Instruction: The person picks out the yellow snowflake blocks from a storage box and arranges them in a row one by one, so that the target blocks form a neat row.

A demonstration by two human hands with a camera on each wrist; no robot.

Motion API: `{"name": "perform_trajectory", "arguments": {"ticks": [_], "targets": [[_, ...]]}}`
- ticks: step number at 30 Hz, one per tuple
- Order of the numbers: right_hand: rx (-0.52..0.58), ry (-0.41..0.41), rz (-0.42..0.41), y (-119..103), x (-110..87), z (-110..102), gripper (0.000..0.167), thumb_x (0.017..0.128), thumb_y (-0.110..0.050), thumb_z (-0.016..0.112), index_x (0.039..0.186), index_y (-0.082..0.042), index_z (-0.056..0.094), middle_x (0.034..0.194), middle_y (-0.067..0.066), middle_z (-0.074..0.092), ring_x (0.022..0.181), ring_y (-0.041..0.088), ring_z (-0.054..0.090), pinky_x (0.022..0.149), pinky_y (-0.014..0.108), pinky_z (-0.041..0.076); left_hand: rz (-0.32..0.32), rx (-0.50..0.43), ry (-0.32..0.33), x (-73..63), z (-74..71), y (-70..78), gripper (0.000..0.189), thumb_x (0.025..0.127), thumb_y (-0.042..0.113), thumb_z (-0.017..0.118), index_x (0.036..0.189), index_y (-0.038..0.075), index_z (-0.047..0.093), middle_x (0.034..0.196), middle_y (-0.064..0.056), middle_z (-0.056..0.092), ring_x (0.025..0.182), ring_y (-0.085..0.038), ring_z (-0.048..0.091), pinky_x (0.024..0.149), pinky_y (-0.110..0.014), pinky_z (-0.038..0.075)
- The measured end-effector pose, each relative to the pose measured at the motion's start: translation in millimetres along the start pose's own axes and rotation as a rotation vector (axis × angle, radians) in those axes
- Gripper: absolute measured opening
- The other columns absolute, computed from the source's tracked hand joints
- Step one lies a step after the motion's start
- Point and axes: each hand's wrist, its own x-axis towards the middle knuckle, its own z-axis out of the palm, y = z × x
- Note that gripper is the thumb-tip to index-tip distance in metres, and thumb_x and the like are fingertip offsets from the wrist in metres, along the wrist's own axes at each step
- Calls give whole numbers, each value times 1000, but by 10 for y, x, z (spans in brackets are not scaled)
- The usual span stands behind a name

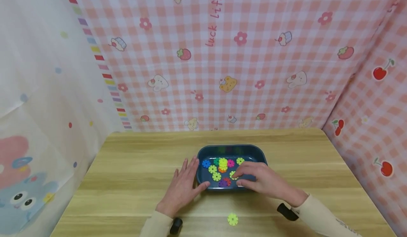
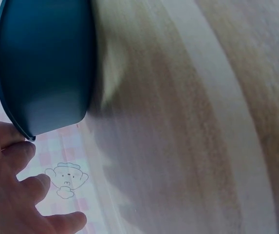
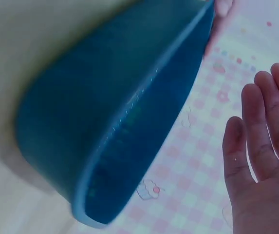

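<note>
One loose disc [image 1: 233, 219]: yellow-green, notched, flat on table [image 1: 133, 173], near side of tray [image 1: 245, 150], well apart from it & from both hands.
Tray: dark blue, oblong, mid-table, approx. a dozen discs inside.
Discs in tray: blue disc [image 1: 206, 164] by L end; pink disc [image 1: 230, 163] nr. middle; yellow ones partly over orange disc [image 1: 222, 171]; purple disc [image 1: 222, 183] overlaps a red one by near wall.
L hand [image 1: 182, 187]: fingers spread & mostly straight at tray's L end, thumb at near L corner; touching, not curled round it. Prob. steadying.
R hand [image 1: 265, 182]: over tray's R end, fingers relaxed, thumb & index apart, nothing visibly gripped. Index tip at pale yellow disc [image 1: 233, 175]; can't tell if touching.
Step in hand: looks like R fingers working among discs, L bracing.
L technique: keep light, even pressure on the rim; too hard a push might slide or tip tray.
R technique: go for one disc at its edge, thumb opp. index; thin flat pcs. may need tilting up w/ fingertip first.
Overlaps: notches could snag, so prob. best to part stacked discs before lifting.
</note>
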Motion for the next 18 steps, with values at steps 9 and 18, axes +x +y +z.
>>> {"name": "perform_trajectory", "arguments": {"ticks": [9, 18], "targets": [[-38, -81, 116, 201, 338, -169, 17, 99, -20, 73, 116, -20, 76, 112, -8, 71, 105, 17, 68, 91, 43, 59, -11, -1, -2, -4, 5, 0, 90, 99, 62, 58, 164, 8, 28, 170, -12, 24, 157, -39, 16, 120, -69, 21], [6, -155, 238, 381, 558, -180, 27, 100, -24, 71, 124, -12, 74, 125, -1, 70, 116, 23, 65, 99, 48, 56, -6, -1, -4, 0, 5, -4, 90, 99, 62, 58, 164, 7, 28, 170, -12, 24, 156, -40, 17, 119, -69, 22]]}}
